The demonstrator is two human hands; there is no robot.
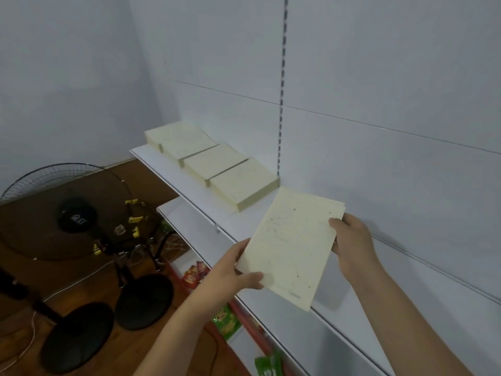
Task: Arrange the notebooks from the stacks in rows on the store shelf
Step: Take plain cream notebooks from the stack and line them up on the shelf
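I hold a small batch of cream notebooks flat above the white store shelf, just right of the row lying there. My left hand grips its near left edge, thumb on the cover. My right hand grips its far right edge, thumb on top. Several cream notebook stacks lie side by side in a row along the shelf's back, from the far left end up to the held batch.
The shelf's white back panel rises behind, with a slotted upright. A lower shelf holds red and green packets. Black standing fans with round bases stand on the wooden floor at left.
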